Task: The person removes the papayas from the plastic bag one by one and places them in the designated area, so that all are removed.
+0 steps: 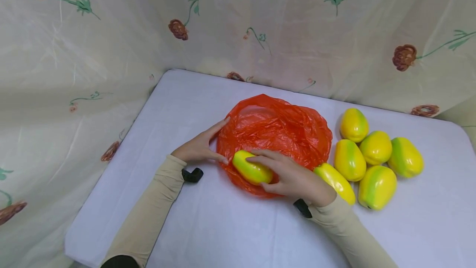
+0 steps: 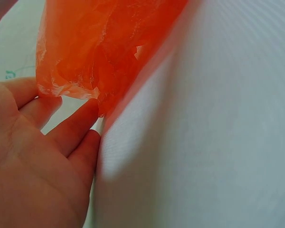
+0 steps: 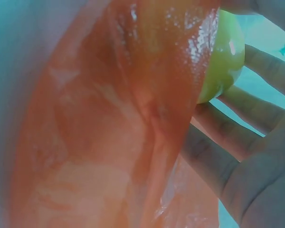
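Note:
A red plastic bag [image 1: 275, 131] lies spread on the table with its mouth facing up. My right hand [image 1: 288, 173] grips a glossy yellow-green papaya [image 1: 253, 168] over the bag's near side, fingers across its top and thumb on the near side. In the right wrist view, bag film [image 3: 109, 118] covers part of that papaya [image 3: 225, 57]. At the bag's left rim is my left hand [image 1: 201, 146], thumb and fingers spread apart. The left wrist view has its fingertips [image 2: 88, 111] touching the edge of the film [image 2: 95, 57].
Several more yellow-green papayas [image 1: 377, 187] are grouped right of the bag; one long papaya [image 1: 336, 183] lies beside the right wrist. A white cloth covers the table [image 1: 223, 230]. Flower-printed sheeting [image 1: 290, 20] hangs behind and to the left.

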`<state>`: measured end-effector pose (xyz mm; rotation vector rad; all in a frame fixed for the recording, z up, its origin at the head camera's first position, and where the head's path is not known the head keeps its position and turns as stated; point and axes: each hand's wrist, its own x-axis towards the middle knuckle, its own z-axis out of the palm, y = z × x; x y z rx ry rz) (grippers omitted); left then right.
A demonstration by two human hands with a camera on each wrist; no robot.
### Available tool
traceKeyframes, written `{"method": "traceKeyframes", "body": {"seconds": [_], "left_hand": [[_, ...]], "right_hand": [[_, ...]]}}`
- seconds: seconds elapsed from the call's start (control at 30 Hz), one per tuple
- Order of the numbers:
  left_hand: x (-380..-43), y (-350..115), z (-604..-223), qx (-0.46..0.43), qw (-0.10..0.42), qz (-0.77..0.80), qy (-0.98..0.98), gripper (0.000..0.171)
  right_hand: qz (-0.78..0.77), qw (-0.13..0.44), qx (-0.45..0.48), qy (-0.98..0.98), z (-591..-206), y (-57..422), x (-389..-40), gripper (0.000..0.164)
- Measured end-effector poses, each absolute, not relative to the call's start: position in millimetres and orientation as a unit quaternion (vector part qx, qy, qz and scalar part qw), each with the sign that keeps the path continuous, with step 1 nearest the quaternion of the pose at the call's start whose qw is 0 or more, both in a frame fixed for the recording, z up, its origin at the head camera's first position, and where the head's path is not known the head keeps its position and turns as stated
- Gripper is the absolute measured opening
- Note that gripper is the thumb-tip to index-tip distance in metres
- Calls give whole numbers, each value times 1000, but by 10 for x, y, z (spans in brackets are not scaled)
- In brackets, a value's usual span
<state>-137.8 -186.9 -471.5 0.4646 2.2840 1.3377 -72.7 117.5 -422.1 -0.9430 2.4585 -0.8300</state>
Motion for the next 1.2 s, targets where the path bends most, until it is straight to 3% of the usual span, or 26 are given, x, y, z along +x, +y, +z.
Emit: {"method": "traceKeyframes", "body": {"seconds": [1.2], "left_hand": [[-1378, -1856, -4718, 166, 220, 491, 826, 118]], "right_hand": [[-305, 146, -282, 898, -3981, 1551, -548, 71]]}}
